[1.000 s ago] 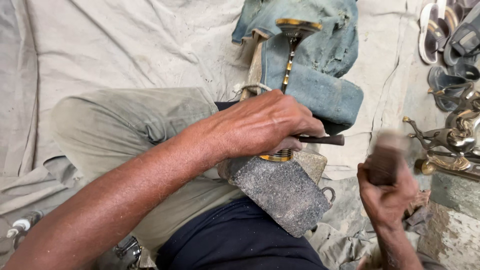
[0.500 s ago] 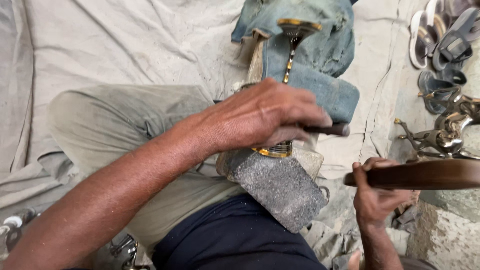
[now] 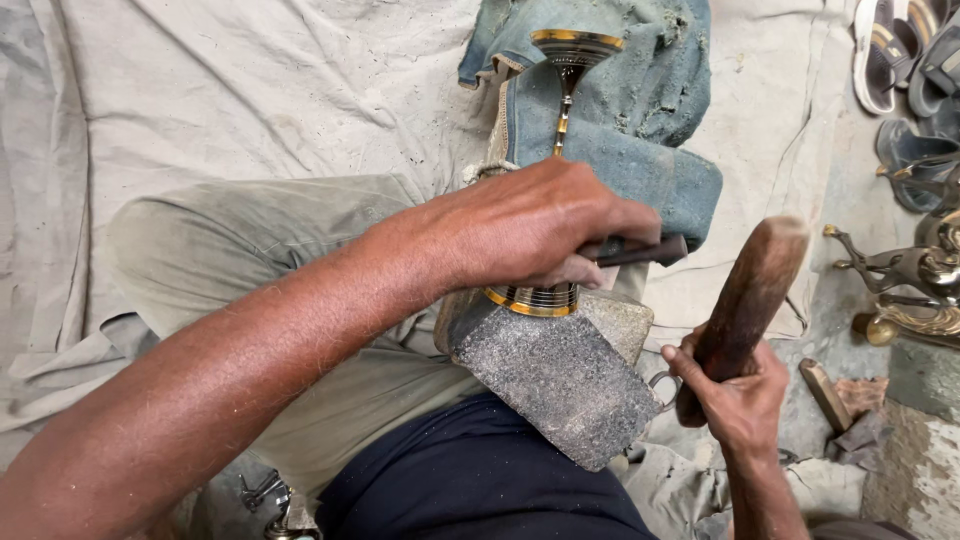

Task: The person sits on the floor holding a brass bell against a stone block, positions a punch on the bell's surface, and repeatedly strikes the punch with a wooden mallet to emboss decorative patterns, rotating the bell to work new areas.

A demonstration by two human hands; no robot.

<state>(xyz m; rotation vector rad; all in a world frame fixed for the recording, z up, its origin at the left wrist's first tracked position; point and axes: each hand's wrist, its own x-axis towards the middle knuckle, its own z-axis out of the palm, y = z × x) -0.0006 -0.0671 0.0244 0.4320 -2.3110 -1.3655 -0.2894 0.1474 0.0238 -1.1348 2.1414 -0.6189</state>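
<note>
From the head view, the left hand (image 3: 540, 225) is clenched over a dark metal punch (image 3: 640, 251), pressing down on the banded end of a long brass-and-black ornamental piece (image 3: 560, 120). That piece lies across a grey stone block (image 3: 560, 375) on the person's lap, its far cup-shaped end resting on folded blue denim (image 3: 640, 150) near the top edge of the canvas sheet (image 3: 250, 90). The right hand (image 3: 735, 395) grasps a wooden mallet (image 3: 745, 300) (raised, tilted) just beside the block's right corner. Brass figures (image 3: 900, 270) and sandals (image 3: 900, 50) sit along the right edge.
</note>
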